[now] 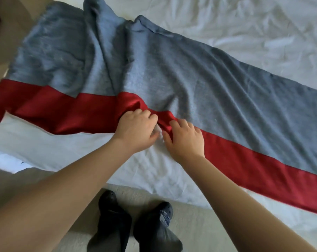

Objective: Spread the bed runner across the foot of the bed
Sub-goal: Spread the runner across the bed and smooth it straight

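Red-edged runner (190,79) stretches left to right, its bunched near edge gripped by left hand (137,130) and right hand (185,140) side by side.

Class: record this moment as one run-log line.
step: spreading bed runner | left hand: grips bunched red edge | right hand: grips same edge | state: folds at middle

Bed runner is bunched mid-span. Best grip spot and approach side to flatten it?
Likely best: take the bed runner by its red border, from the near side, either side of the pucker where the left hand and right hand sit. That hem lies nearest; folds run up from it.
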`<state>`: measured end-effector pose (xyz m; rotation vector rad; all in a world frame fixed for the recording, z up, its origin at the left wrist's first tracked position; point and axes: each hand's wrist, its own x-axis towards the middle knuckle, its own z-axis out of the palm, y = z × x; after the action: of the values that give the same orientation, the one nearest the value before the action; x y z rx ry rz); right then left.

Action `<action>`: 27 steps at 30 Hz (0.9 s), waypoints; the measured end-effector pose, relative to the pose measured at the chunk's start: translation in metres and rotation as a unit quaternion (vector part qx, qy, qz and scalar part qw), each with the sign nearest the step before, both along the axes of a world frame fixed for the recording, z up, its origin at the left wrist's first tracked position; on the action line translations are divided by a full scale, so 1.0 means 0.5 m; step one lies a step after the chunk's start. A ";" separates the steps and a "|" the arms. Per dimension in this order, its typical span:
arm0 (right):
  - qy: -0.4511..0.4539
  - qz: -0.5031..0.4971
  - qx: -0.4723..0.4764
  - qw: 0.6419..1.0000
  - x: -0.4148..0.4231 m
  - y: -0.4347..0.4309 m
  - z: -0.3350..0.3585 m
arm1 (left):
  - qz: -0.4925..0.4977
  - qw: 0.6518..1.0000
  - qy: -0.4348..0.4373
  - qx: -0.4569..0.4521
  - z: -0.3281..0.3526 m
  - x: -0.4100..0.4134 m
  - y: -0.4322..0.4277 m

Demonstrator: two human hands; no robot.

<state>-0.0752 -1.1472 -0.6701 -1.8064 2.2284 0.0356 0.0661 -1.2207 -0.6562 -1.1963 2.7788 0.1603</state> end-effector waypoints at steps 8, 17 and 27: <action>0.012 -0.021 0.045 0.999 0.093 0.017 -0.050 | -0.070 0.993 -0.088 -0.035 -0.065 0.137 -0.033; -0.022 -0.026 0.091 0.995 0.164 0.066 -0.051 | -0.173 0.983 -0.027 -0.053 -0.075 0.233 -0.044; -0.050 -0.032 0.085 0.995 0.182 0.086 -0.055 | -0.146 0.987 -0.062 -0.006 -0.079 0.243 -0.019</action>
<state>0.0160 -1.1043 -0.6975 -1.6116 2.1425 0.1177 0.1878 -1.2302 -0.6955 -0.7585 2.8051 0.0395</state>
